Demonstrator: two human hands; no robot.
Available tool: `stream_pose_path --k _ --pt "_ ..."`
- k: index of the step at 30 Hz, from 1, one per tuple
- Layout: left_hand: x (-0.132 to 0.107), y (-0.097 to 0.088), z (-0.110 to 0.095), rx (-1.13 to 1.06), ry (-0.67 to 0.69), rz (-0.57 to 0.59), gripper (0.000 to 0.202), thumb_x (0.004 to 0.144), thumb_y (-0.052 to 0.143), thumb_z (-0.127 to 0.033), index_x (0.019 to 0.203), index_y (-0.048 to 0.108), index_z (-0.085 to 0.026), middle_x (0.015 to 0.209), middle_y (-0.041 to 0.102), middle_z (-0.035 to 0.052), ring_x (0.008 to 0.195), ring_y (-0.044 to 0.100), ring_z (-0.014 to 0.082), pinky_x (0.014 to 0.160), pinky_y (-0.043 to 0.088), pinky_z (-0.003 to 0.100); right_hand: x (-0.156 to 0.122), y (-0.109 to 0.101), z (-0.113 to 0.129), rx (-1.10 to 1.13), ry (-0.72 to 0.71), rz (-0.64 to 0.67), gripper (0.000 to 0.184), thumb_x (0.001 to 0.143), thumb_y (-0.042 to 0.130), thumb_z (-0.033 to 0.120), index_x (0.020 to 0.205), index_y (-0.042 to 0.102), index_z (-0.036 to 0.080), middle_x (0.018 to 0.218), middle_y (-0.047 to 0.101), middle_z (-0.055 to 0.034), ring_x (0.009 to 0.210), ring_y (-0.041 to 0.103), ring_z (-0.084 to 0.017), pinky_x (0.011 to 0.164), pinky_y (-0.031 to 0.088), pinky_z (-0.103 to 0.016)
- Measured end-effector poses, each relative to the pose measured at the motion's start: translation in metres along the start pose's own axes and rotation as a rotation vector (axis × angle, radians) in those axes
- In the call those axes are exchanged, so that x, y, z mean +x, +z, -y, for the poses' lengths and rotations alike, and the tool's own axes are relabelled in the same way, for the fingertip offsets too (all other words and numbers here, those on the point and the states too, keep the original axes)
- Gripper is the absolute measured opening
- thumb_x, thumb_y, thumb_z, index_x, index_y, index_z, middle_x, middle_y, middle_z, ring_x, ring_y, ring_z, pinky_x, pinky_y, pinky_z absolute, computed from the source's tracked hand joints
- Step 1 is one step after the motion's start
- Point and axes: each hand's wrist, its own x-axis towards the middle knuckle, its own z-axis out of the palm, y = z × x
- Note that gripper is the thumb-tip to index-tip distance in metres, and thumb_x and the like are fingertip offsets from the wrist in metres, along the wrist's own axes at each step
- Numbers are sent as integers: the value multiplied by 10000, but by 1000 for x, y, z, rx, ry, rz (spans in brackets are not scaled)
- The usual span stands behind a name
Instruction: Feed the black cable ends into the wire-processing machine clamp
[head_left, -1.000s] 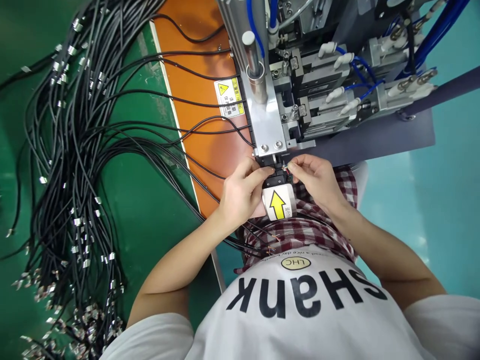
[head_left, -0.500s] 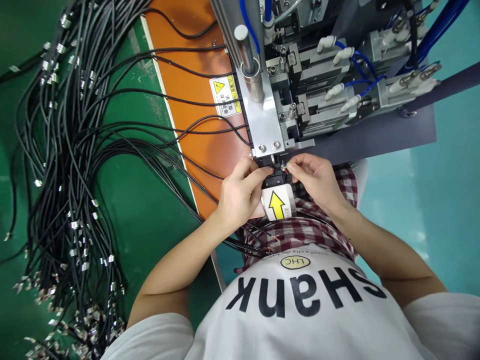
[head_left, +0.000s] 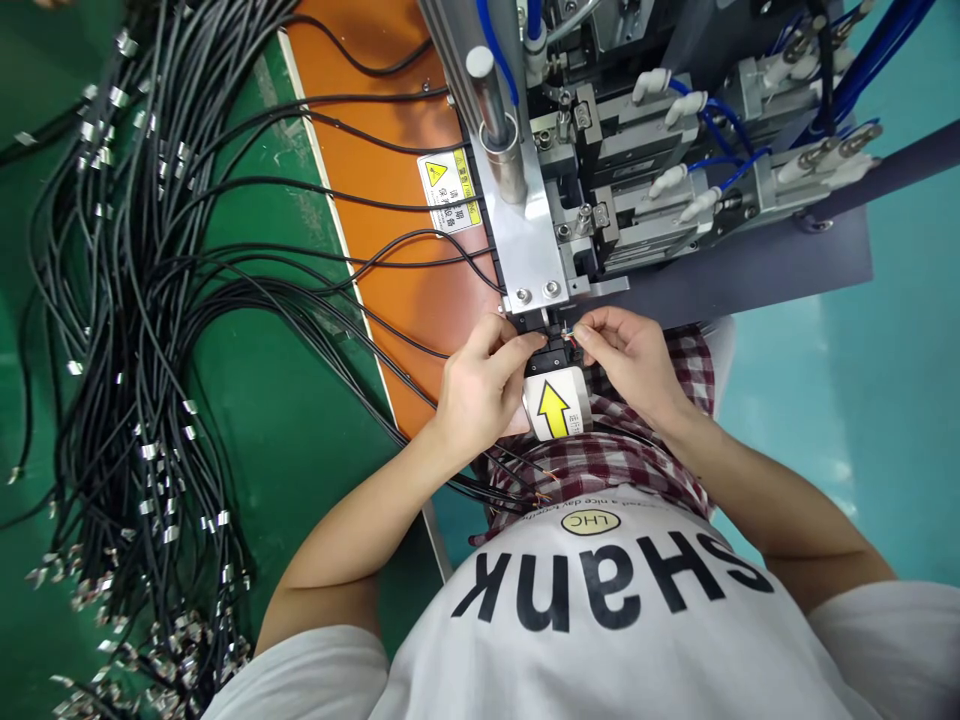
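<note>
The coloured wire tips of a thin cable are sitting at the top of the black fixture block, right under the front edge of the machine's metal plate. The right hand is pinching those tips, thumb and forefinger pressed together on them and the other fingers curled in. The left hand is pressing on the block's left side, its thumb and forefinger closing together against it; whether a cable is running under them is hidden. Just below the block, a white label with a yellow arrow is pointing up at the machine.

Behind the plate, blue air hoses are feeding the pneumatic cylinders. A yellow warning sticker is lying beside the plate on the orange mat. Black cables are crossing the mat, and a large bundle of black cables with metal end clips is sprawling over the left side of the green bench.
</note>
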Motion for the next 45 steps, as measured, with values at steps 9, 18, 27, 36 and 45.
stream_pose_path --k 9,18,27,36,45 --pt "0 -2 1 112 53 64 357 1040 374 -234 1222 680 -260 939 518 51 889 581 164 684 480 250 -1 0 2 -49 6 4 225 884 698 414 831 656 199 712 648 1 600 609 -141 612 470 -298" --pt "0 1 -1 316 101 77 382 1056 348 -296 1232 681 -240 968 586 82 810 550 178 674 422 292 -6 7 2 -359 -113 -119 104 911 629 311 866 625 217 808 689 -41 666 655 -183 610 485 -307" --pt "0 0 -1 305 104 64 379 1051 354 -254 1223 691 -231 958 585 79 845 555 183 697 409 301 -6 -2 7 -214 -99 -104 214 904 665 416 964 696 213 846 694 -31 619 606 -146 590 482 -298" --pt "0 1 1 304 130 25 368 1053 359 -257 1195 697 -228 925 574 66 783 535 167 659 387 285 -6 13 -1 -197 -188 -115 184 917 648 397 848 636 227 856 637 -41 674 549 -157 557 412 -291" --pt "0 -1 1 295 116 47 389 1058 339 -284 1201 697 -229 924 568 66 790 538 161 659 411 272 -4 12 -5 -181 -132 -118 229 904 654 457 849 609 239 714 569 -21 627 523 -168 519 390 -294"
